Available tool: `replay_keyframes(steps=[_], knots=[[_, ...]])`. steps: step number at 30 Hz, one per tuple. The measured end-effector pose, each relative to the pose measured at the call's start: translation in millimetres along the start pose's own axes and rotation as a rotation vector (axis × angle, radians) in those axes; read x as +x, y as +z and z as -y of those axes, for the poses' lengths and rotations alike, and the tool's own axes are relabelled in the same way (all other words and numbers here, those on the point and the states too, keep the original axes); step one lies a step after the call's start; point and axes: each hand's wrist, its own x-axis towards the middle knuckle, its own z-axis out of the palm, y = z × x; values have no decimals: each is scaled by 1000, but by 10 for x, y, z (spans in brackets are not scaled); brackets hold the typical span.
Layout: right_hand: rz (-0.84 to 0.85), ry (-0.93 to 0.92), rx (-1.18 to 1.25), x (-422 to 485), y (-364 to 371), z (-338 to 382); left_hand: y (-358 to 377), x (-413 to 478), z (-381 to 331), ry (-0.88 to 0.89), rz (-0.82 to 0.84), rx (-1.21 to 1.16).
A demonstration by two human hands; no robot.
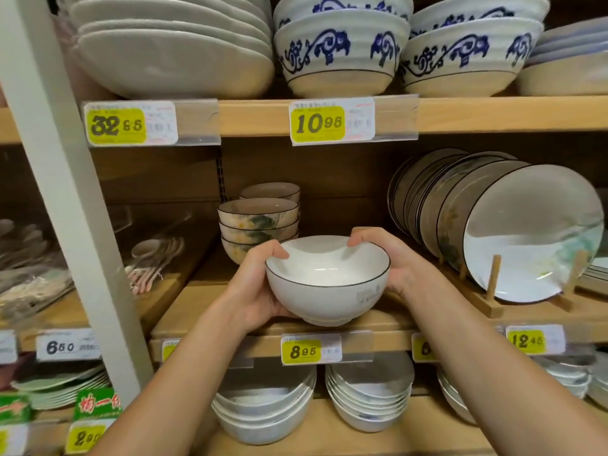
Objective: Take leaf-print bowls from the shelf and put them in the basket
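Left hand [260,291] and right hand [391,258] grip one bowl [327,281], fingers [357,238] curled over its rim, just above the front edge of the middle shelf [378,327]: removal step in hand; next, by my judgement, carrying it down to the unseen basket.

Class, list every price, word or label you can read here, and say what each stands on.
"32 95": top-left tag, upper shelf edge.
"10 95": top-middle tag, same edge.
"8 95": middle tag, middle shelf edge.
"12 45": right tag, same edge.
"6 50": white tag, left shelf edge.
Too blurred: bowl sticker, green label, small print.
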Motion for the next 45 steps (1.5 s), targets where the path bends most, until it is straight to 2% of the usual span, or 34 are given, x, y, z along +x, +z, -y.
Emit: replay_keyframes(steps=[4, 8, 11, 13, 15, 18, 22, 24, 27, 31, 35, 39, 45], knots=[[-11, -37, 38, 10, 50, -25, 58, 3, 24, 52, -123, -33], [-241, -223, 117, -118, 20, -307, 88, -21, 31, 126, -245, -103], [-239, -378, -14, -244, 215, -592, 157, -30, 77, 185, -287, -74], [-316, -416, -68, -209, 339, -681, 193, -32, 133, 189, -285, -41], [-368, -395, 6, -172, 369, -637, 184, -53, 153, 184, -265, -6], [-377, -249, 231, -129, 264, -433, 118, -89, 104, 162, -209, 37], [-220, -37, 290, -97, 168, -272, 90, -133, 33, 106, -132, 75], [-179, 11, 263, -63, 161, -242, 88, -145, 24, 89, -104, 63], [-207, -30, 223, 0, 171, -213, 71, -144, 36, 102, -144, 35], [-239, -170, 167, -11, 213, -285, 88, -166, 85, 158, -299, 35], [-212, -313, 51, -58, 382, -561, 36, -264, 155, 270, -376, 144], [-149, -265, 77, 28, 581, -647, -156, -402, 145, 403, -378, 281], [-168, -216, 42, 246, 902, -760, -463, -448, 8, 371, -542, 316]])
